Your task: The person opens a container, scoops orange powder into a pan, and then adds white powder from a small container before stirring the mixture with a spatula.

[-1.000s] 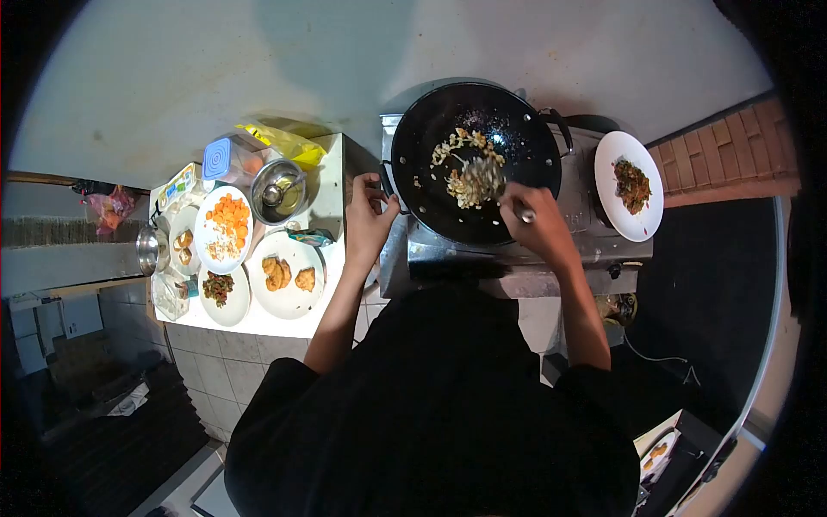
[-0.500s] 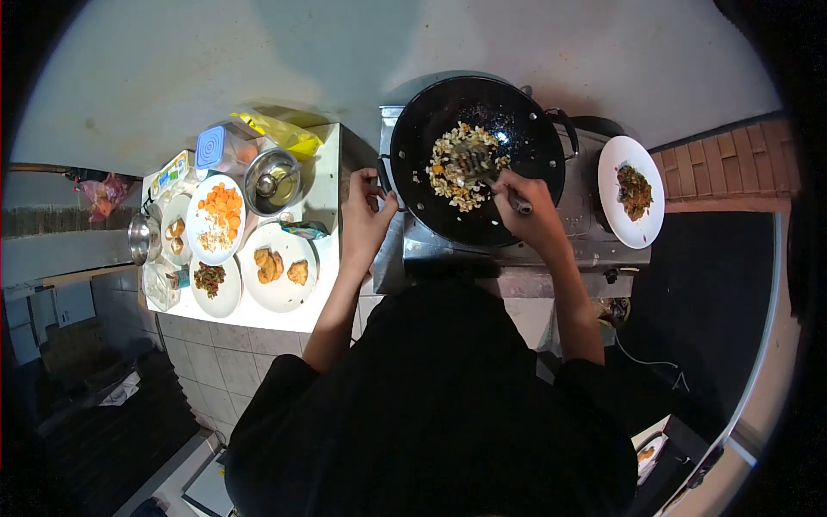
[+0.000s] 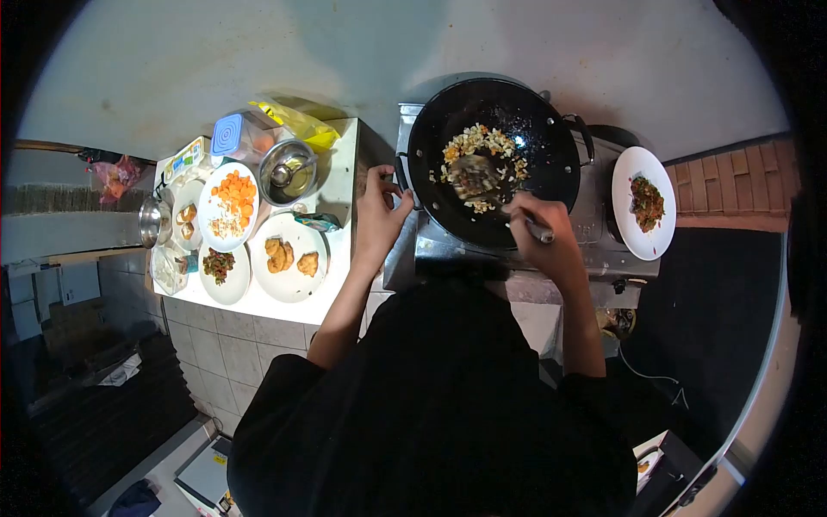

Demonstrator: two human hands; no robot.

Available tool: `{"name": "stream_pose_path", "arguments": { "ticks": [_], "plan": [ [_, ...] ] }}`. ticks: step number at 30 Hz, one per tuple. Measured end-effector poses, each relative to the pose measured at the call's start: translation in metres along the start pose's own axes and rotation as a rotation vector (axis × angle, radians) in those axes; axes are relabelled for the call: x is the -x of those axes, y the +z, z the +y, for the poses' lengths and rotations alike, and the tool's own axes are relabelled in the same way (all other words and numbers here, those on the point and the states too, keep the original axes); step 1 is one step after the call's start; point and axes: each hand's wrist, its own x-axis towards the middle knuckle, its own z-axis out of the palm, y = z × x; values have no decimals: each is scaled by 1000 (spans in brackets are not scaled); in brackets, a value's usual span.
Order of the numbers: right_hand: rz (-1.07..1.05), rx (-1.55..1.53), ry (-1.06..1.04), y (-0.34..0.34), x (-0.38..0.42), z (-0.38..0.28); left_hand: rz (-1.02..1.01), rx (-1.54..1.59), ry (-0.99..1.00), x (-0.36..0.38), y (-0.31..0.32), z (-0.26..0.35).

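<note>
A black wok (image 3: 551,181) sits on the metal stove (image 3: 594,228), with chopped pale and orange food (image 3: 482,140) in its left half. My right hand (image 3: 543,226) is closed round the handle of a spatula, whose slotted head (image 3: 474,177) is in the food and blurred by motion. At the wok's left rim, my left hand (image 3: 381,215) has its thumb and fingers curled about the wok's side handle (image 3: 401,172). My fingers partly hide that handle.
Right of the wok stands a white plate (image 3: 626,181) of chopped red-green food. On the white table (image 3: 340,224) to the left are a plate of carrots (image 3: 207,207), a plate with fried pieces (image 3: 297,284), a metal bowl (image 3: 312,177) and a blue-lidded container (image 3: 227,135).
The spatula head has swept left and down through the food, with my right hand shifted slightly lower. My left hand stays at the wok handle. The whole view has shifted a little.
</note>
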Motion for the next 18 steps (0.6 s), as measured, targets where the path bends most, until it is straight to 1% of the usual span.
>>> {"name": "stream_pose_path", "arguments": {
  "ticks": [1,3,4,5,7,8,11,13,15,16,17,18],
  "plan": [
    [0,-2,1,4,-1,-2,-6,11,-4,1,0,0],
    [-216,-111,95,6,-4,-1,-8,-18,4,2,-1,4],
    [-215,-16,46,12,-3,15,-6,-44,12,2,-1,6],
    [-211,-15,46,10,-6,23,-9,-44,16,1,-1,6],
    [-211,77,142,3,-10,35,-21,-32,-4,1,-2,4],
    [-222,122,120,-4,-7,37,-18,-30,1,0,-1,3],
    [-240,108,87,-7,4,24,-4,17,-1,1,0,2],
    [-239,68,114,4,-3,23,6,-34,13,0,0,5],
    [-153,-11,144,14,-12,40,-4,-35,7,-1,-1,6],
    [-89,16,139,14,-14,44,-7,-35,0,-1,-1,6],
    [-90,16,134,13,-11,45,-1,-35,2,-1,-1,5],
    [-110,87,106,10,-5,45,4,-34,8,-1,-1,4]
  ]
}}
